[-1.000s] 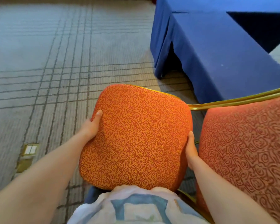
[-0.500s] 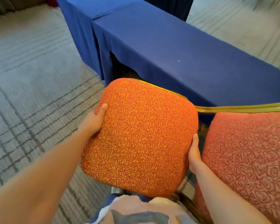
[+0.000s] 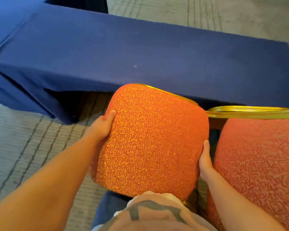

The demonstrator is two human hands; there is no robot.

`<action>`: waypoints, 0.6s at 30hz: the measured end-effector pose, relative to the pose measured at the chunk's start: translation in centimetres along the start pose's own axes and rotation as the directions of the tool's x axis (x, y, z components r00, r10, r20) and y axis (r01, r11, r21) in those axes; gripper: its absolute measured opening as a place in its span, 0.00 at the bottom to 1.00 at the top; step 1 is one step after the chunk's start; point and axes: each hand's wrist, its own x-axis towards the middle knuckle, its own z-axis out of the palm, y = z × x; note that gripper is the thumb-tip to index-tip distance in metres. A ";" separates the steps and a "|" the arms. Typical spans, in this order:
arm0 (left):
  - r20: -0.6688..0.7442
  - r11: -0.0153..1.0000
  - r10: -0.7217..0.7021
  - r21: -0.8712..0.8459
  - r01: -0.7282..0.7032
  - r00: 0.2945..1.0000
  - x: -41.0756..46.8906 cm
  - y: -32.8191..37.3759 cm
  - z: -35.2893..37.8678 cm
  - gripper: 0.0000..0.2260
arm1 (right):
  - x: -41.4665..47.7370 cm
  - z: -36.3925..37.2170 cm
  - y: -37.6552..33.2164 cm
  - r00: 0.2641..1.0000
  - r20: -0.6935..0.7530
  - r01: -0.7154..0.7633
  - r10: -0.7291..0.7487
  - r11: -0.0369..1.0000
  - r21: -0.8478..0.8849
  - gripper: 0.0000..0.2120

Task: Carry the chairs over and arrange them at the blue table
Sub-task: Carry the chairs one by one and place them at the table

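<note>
- Nearest, my shirt hides the near edge of the chair, so I should hold it a little off my body to see where it lands.
- My left hand grips the orange cushion's left edge, thumb on top, fingers curled under out of sight. My right hand grips the right edge the same way. Both are clamped on the chair, neither free.
- The grips sit about opposite each other, which I judge good for balance. I would lower evenly so no side drops first.
- Just beside my right hand is a red cushion under a gold frame. Whether it is part of this chair or another one I cannot tell. My right hand has little room there, so I would watch for a pinch.
- The legs are hidden, so I would feel for the carpet before letting go.
- Farthest is the table under its blue cloth. The cushion's far edge overlaps its near edge in view. I would square the chair to that edge and avoid snagging the cloth.
</note>
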 end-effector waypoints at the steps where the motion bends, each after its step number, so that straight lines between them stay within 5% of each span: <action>1: 0.010 1.000 0.000 -0.001 0.000 1.000 0.9 -0.1 -0.1 0.41 | 0.0 0.5 -0.1 0.999 -0.029 0.015 -0.015 1.000 -0.004 0.29; 9: 0.127 0.999 -0.012 -0.044 0.018 0.992 6.5 -3.3 -2.5 0.29 | -1.8 7.0 -0.7 0.982 -0.175 0.078 -0.076 0.997 0.007 0.30; 14: 0.213 1.000 -0.006 -0.019 0.010 0.977 10.1 -7.4 -6.7 0.32 | -3.4 13.0 1.0 0.963 -0.263 0.069 -0.052 0.996 0.055 0.21; 18: 0.279 0.998 0.041 0.037 -0.054 0.959 12.9 -9.3 -10.6 0.28 | -4.4 17.5 3.1 0.956 -0.292 0.042 -0.016 0.996 0.084 0.26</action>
